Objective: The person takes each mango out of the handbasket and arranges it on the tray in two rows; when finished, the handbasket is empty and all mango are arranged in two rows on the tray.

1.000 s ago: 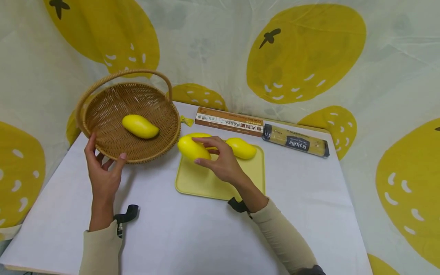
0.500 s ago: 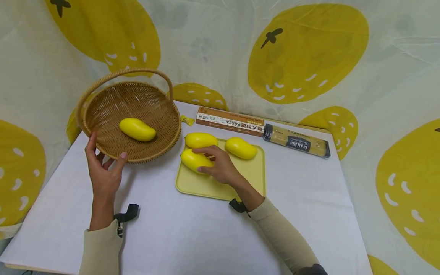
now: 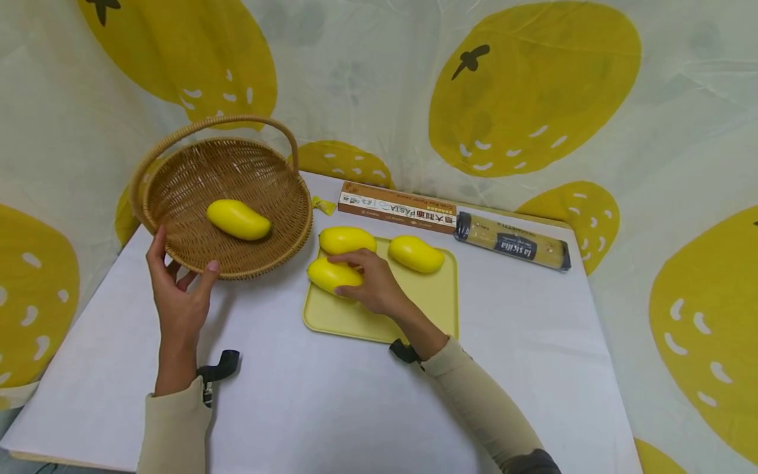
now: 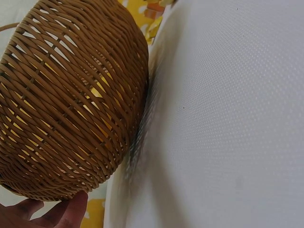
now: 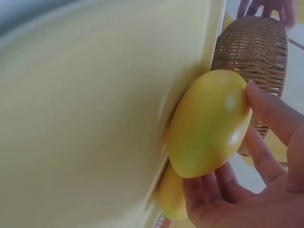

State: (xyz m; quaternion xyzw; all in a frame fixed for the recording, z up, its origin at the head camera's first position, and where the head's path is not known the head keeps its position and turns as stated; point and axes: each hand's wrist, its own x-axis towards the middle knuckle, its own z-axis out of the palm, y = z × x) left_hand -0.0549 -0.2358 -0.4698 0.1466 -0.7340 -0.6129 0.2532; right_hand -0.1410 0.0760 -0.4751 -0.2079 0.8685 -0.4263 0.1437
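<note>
My left hand (image 3: 182, 299) grips the near rim of a wicker basket (image 3: 278, 257) with an arched handle, tilting it toward me. One yellow mango (image 3: 238, 220) lies inside the basket. My right hand (image 3: 374, 283) holds a second mango (image 3: 329, 275) between thumb and fingers, low over the left part of a pale yellow tray (image 3: 408, 316). In the right wrist view the held mango (image 5: 209, 123) sits close against the tray surface, its lower side greenish. Two more mangoes rest along the tray's back, one at left (image 3: 347, 241) and one at right (image 3: 416, 254).
Behind the tray lie a brown pasta box (image 3: 397, 208) and a bag of spaghetti (image 3: 512, 241). A small yellow wrapped packet (image 3: 323, 205) is beside the basket. White cloth covers the table (image 3: 284, 395), and a fruit-patterned curtain (image 3: 367, 79) hangs behind it.
The mango in my right hand has come down toward the tray, uncovering the back-left mango. The mango inside the basket has shifted slightly. My left hand stays at the basket rim.
</note>
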